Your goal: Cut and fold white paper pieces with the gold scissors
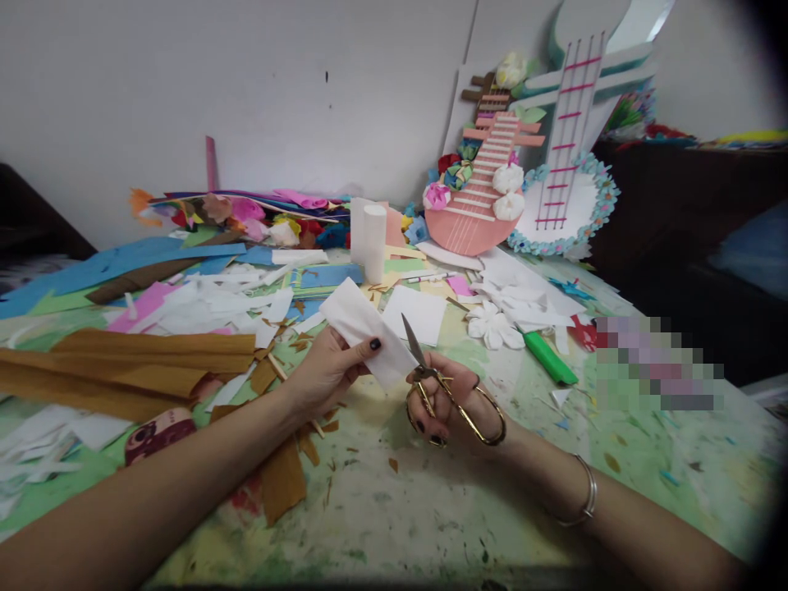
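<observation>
My left hand pinches a folded piece of white paper, the thumb with its dark nail lying on top. Beside it, my right hand grips gold-handled scissors, fingers around the loops. Their blades point up and to the left, close to the paper's right edge; whether they touch it I cannot tell. Behind the paper, a white square sheet lies on the table. A white paper flower rests to the right, with a green roll near it.
Brown crepe paper and white scraps spread over the left of the paint-stained table. A white paper roll stands at the back. Paper instruments, one pink and one white and blue, lean against the wall.
</observation>
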A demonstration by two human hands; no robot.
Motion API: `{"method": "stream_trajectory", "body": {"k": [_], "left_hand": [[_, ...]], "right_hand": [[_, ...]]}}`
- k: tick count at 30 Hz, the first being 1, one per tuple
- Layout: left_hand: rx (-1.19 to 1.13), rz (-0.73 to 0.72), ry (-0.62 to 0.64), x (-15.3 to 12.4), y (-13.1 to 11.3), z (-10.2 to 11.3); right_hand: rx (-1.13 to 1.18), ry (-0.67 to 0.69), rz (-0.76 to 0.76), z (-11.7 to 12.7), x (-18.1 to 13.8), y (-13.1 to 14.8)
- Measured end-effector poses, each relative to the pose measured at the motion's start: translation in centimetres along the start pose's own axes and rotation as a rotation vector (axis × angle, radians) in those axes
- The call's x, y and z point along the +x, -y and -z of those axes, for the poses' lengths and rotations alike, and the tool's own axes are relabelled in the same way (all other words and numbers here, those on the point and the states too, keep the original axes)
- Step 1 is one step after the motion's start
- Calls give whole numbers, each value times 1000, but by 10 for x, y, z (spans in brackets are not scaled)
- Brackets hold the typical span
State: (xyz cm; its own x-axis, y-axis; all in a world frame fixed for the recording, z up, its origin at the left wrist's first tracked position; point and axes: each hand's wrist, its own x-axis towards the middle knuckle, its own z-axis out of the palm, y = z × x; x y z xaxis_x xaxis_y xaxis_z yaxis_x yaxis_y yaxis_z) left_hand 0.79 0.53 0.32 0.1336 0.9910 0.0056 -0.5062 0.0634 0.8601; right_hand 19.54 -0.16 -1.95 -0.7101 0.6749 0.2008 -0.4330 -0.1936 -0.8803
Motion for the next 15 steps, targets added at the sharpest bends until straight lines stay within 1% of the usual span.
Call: {"method": "stream_trajectory", "body": {"k": [8,15], "left_hand": [[26,37,17,-2,4,-5],[74,41,27,-1,7,-1]], "right_hand": [[29,-4,-43,-2,0,1],[36,-32,-63,-5,2,1]]}}
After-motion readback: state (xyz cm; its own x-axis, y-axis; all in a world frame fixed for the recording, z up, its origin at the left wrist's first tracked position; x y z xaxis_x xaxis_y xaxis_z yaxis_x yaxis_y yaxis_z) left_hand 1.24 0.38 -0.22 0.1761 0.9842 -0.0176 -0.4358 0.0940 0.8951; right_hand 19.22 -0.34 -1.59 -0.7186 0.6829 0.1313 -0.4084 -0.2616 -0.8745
